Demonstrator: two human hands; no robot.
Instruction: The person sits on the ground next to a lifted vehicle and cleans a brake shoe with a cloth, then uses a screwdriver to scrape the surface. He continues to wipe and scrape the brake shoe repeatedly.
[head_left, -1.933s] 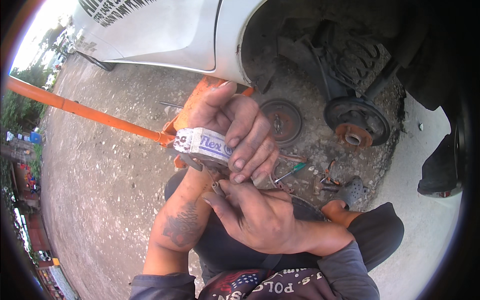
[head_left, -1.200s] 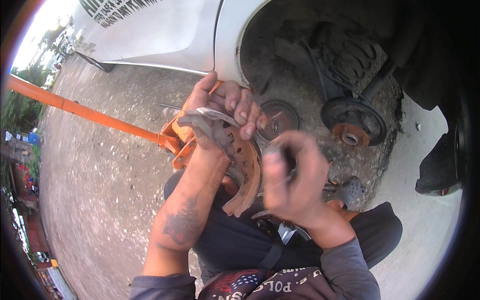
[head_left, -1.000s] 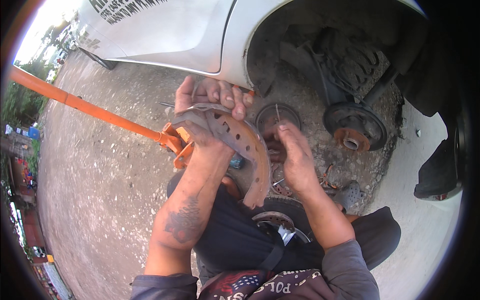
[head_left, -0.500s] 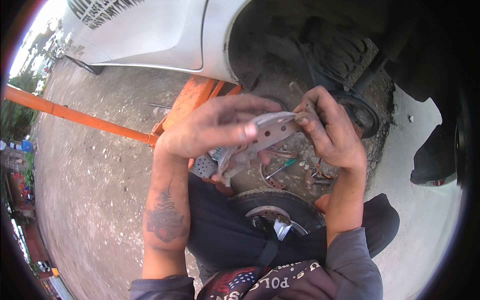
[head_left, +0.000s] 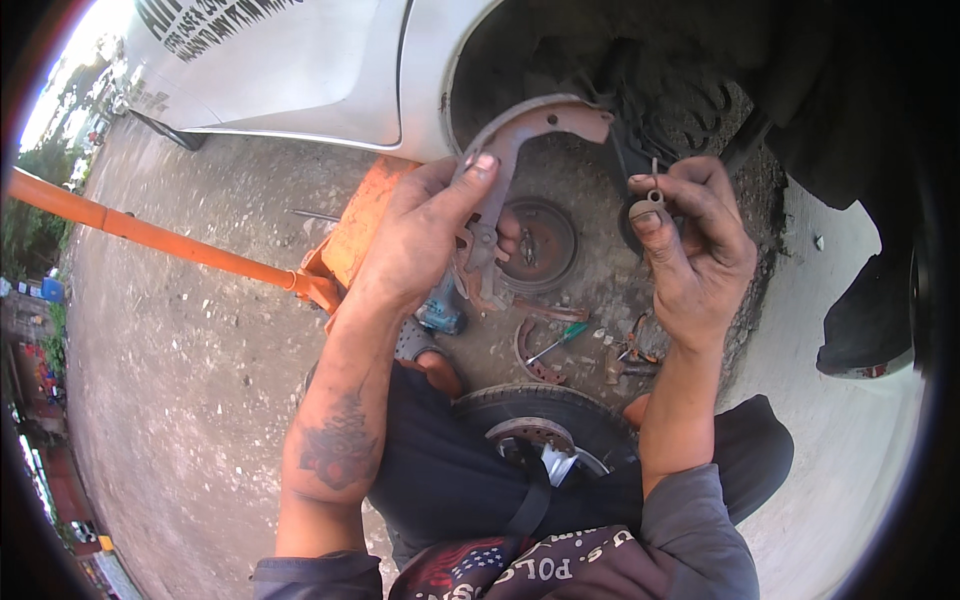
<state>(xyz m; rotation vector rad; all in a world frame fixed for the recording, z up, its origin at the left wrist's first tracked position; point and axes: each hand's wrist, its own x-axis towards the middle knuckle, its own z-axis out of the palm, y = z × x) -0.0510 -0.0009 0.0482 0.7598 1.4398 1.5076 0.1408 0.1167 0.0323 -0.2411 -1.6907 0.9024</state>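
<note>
My left hand [head_left: 425, 230] is closed round a curved, worn brake shoe [head_left: 530, 122], thumb on its side. A metal lever [head_left: 482, 245] hangs at the shoe's lower end, near my fingertips. The shoe's far end points right, toward the wheel well. To the right, apart from the shoe, my right hand [head_left: 700, 245] is closed in a pinch. Between its thumb and fingers is a small metal pin [head_left: 655, 180] with a ring-like end. Part of the pin is hidden by the fingers.
Ahead stands a white car [head_left: 300, 85] beside an orange floor jack [head_left: 365, 220] with a long handle [head_left: 150, 228]. On the ground lie a brake drum [head_left: 560, 255], another brake shoe [head_left: 521, 350], a green screwdriver [head_left: 573, 331], a blue power tool [head_left: 442, 313] and pliers [head_left: 632, 340]. A tire [head_left: 598, 407] is near my legs.
The brake shoe has tilted upward in my left hand, its far end now raised. My right hand has moved right, off the shoe, with the small pin between its fingers.
</note>
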